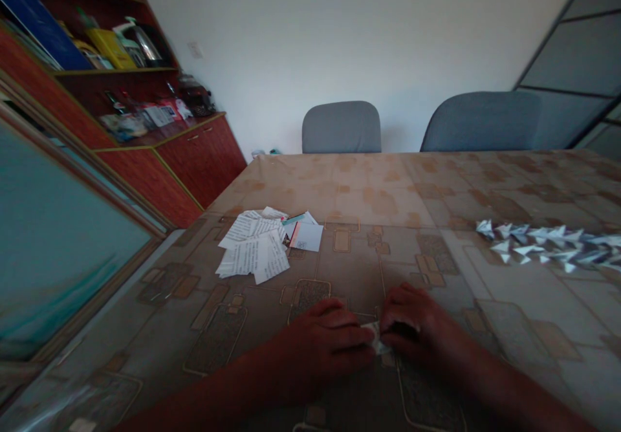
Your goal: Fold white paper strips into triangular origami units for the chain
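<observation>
A small piece of white paper [374, 333] lies on the patterned tablecloth, between my two hands and largely covered by them. My left hand [330, 338] has its fingers bent together, their tips pressing the paper from the left. Curled in a pinch, my right hand [410, 322] grips the paper's right side. Beyond my left hand is a loose pile of printed paper slips [257, 248], with a pale card [307, 236] at its right. Folded paper pieces [548, 241] stand in pointed rows at the right of the table.
The table [334, 183] has a shiny patterned cover. Two grey chairs [341, 128] stand behind its far edge. At the left rises a red-brown cabinet [194, 167] whose shelves hold a kettle [147, 44], a blue folder [41, 21] and other items.
</observation>
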{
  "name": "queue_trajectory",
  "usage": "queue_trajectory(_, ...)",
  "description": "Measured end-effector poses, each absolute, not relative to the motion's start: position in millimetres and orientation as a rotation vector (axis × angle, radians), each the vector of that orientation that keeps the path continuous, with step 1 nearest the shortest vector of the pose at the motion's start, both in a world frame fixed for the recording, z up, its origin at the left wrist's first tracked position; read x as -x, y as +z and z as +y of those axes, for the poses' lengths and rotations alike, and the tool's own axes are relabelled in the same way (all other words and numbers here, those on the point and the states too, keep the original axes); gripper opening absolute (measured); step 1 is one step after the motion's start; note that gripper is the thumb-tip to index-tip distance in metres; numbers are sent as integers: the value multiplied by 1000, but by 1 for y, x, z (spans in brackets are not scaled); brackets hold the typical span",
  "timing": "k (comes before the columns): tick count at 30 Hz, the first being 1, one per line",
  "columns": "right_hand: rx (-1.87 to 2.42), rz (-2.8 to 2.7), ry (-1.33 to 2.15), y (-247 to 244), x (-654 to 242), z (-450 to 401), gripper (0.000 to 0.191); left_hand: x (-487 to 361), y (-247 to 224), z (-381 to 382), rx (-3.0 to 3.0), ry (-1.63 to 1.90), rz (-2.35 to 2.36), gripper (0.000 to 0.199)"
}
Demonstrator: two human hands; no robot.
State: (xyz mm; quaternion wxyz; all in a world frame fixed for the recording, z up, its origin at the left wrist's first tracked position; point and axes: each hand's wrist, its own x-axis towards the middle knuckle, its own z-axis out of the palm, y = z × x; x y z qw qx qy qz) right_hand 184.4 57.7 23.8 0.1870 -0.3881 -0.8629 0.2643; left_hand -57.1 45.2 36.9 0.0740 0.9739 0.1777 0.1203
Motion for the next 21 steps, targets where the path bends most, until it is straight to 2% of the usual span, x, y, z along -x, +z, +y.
queue_trajectory(9,1328,-2426,709,27,-176,57,16,58,36,44,-2820,331,573,27)
queue_trajectory(21,1346,-2435,674,30,-175,55,17,54,34,36,-2940,423,628,25)
